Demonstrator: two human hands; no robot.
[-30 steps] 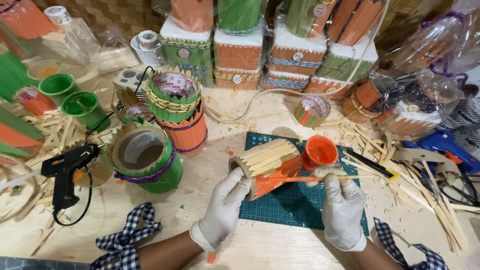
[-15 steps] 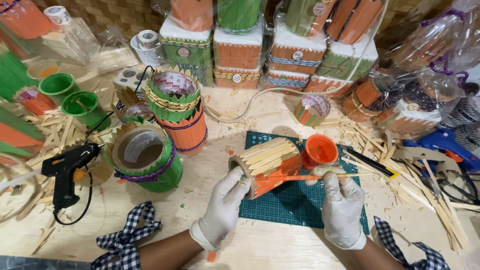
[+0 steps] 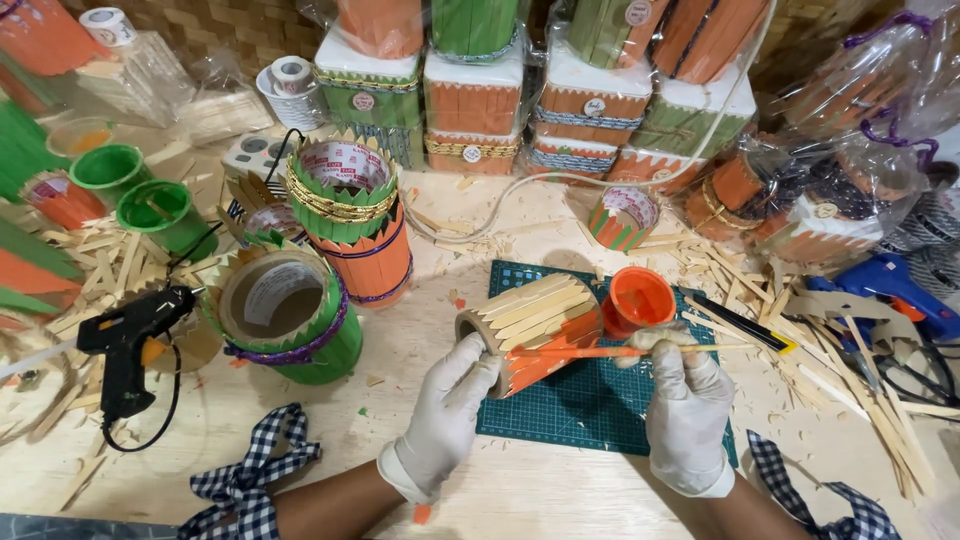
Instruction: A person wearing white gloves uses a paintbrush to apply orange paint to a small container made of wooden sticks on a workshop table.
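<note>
A stick-clad cardboard cylinder (image 3: 530, 330) is held lying on its side over the green cutting mat (image 3: 590, 410) on the table (image 3: 520, 500). Its open end is gripped by the gloved left hand (image 3: 455, 400). An orange-tipped paintbrush (image 3: 620, 351) is pinched in the gloved right hand (image 3: 685, 395), its tip laid against the cylinder. An orange paint cup (image 3: 638, 298) is seen just beside.

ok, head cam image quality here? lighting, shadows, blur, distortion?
Head view: lighting even and soft, with only faint shadows under the stick-covered cylinder on the green cutting mat. Glare shows on the plastic-wrapped packages at the upper right. The left hand and right hand are sharp, with no motion blur. The wide lens bends the frame's edges, and the corners look slightly softer.
</note>
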